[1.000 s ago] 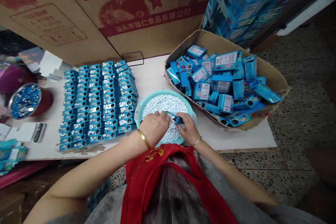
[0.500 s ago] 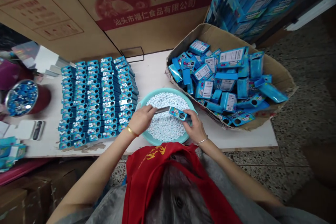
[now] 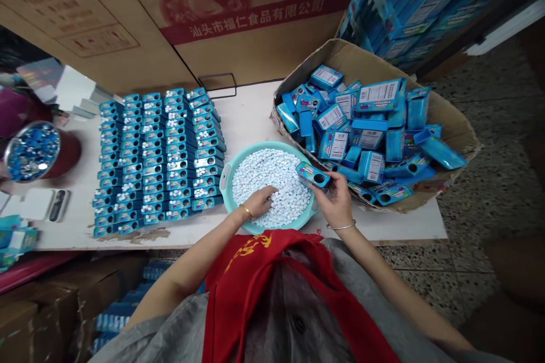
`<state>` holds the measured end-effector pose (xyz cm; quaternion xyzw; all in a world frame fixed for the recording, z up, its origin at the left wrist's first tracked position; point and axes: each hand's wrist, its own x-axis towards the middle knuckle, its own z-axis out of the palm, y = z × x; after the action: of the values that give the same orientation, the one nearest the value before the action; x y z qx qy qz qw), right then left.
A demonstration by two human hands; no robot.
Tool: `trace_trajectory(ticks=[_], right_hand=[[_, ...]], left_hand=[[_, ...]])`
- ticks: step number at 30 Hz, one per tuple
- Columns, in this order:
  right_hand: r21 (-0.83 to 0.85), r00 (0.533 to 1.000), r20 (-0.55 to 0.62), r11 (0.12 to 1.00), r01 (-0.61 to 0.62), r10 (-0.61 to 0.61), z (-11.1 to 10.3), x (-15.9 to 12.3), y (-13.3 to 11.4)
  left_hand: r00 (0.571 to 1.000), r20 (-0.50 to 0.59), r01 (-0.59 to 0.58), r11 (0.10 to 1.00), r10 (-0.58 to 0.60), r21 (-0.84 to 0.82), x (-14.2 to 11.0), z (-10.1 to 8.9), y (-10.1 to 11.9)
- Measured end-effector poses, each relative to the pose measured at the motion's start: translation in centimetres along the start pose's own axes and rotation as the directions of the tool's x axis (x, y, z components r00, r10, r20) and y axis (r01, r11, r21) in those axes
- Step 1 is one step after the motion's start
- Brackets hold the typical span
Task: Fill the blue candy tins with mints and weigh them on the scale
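My right hand (image 3: 336,201) holds a small blue candy box (image 3: 313,173) over the right side of the basin, its end with a dark round hole facing up. My left hand (image 3: 260,202) is down among small white candies (image 3: 251,173), with its fingers curled and the tips partly sunk in them. Whether the flat metal tool is still in that hand is hidden. The candies fill a round turquoise basin (image 3: 227,195) with side handles, standing near the table's front edge.
Left of the basin stand rows of upright blue boxes (image 3: 176,159), some with white candies on top. A torn carton (image 3: 462,125) of loose blue boxes is at the right. Farther left is a red bucket (image 3: 70,153) of shiny blue pieces. Large cartons (image 3: 238,59) back the table (image 3: 251,108).
My left hand has moved down and right into the candies, and the metal tool no longer shows. My right hand has carried the blue box to the right, away from the left hand.
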<state>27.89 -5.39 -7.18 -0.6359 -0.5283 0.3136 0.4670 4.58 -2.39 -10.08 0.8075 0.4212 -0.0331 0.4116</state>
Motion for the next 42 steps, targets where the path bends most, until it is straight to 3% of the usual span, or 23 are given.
trace_trajectory(ticks=[3, 7, 12, 16, 19, 24, 27, 30, 33, 36, 39, 42], right_hand=[[-0.012, 1.0, -0.021, 1.0, -0.011, 0.011, 0.0, 0.2, -0.1], [-0.109, 0.994, 0.073, 0.99, 0.09, -0.083, 0.4, 0.3, -1.0], [-0.127, 0.952, 0.211, 0.96, 0.251, -0.221, 1.9, -0.1, -1.7], [-0.146, 0.928, 0.253, 0.937, 0.318, -0.275, 2.8, -0.5, -1.8], [-0.13, 0.921, 0.267, 0.937, 0.324, -0.282, 3.1, -0.8, -1.7], [-0.12, 0.932, 0.254, 0.948, 0.294, -0.257, 3.1, -1.0, -1.3], [-0.119, 0.938, 0.23, 0.948, 0.293, -0.261, 2.9, -0.9, -1.0], [-0.12, 0.954, 0.19, 0.959, 0.255, -0.23, 2.3, -0.8, -0.8], [-0.125, 0.97, 0.16, 0.971, 0.203, -0.182, 1.6, -0.5, -0.7], [-0.135, 0.98, 0.123, 0.975, 0.174, -0.158, 0.9, -0.2, -0.9], [-0.13, 0.986, 0.082, 0.979, 0.154, -0.144, 0.4, 0.1, -1.3], [-0.105, 0.993, 0.048, 0.988, 0.11, -0.105, 0.3, 0.2, -1.5]], left_hand=[[0.999, -0.026, -0.042, 0.997, 0.041, -0.058, -2.0, -3.0, 0.3], [0.991, -0.068, -0.116, 0.991, 0.111, -0.069, -4.4, -8.1, 2.3], [0.997, 0.013, -0.082, 0.978, 0.081, 0.194, -4.5, -12.6, 6.7], [0.989, 0.117, 0.024, 0.878, -0.09, 0.478, -3.5, -14.0, 10.6], [0.977, 0.112, 0.08, 0.797, -0.182, 0.598, -3.0, -14.1, 13.4], [0.988, 0.096, 0.032, 0.759, -0.123, 0.65, -3.4, -13.9, 15.5], [0.997, 0.044, 0.022, 0.78, -0.064, 0.625, -4.1, -13.9, 13.5], [0.993, -0.097, 0.11, 0.813, -0.067, 0.572, -4.0, -13.0, 8.6], [0.959, -0.209, 0.271, 0.827, -0.19, 0.492, -2.3, -10.3, 2.7], [0.958, -0.186, 0.277, 0.863, -0.216, 0.422, 0.1, -6.6, -1.4], [0.976, -0.142, 0.208, 0.909, -0.166, 0.361, 1.6, -3.2, -2.6], [0.992, -0.082, 0.111, 0.956, -0.092, 0.272, 1.6, -0.6, -2.1]])
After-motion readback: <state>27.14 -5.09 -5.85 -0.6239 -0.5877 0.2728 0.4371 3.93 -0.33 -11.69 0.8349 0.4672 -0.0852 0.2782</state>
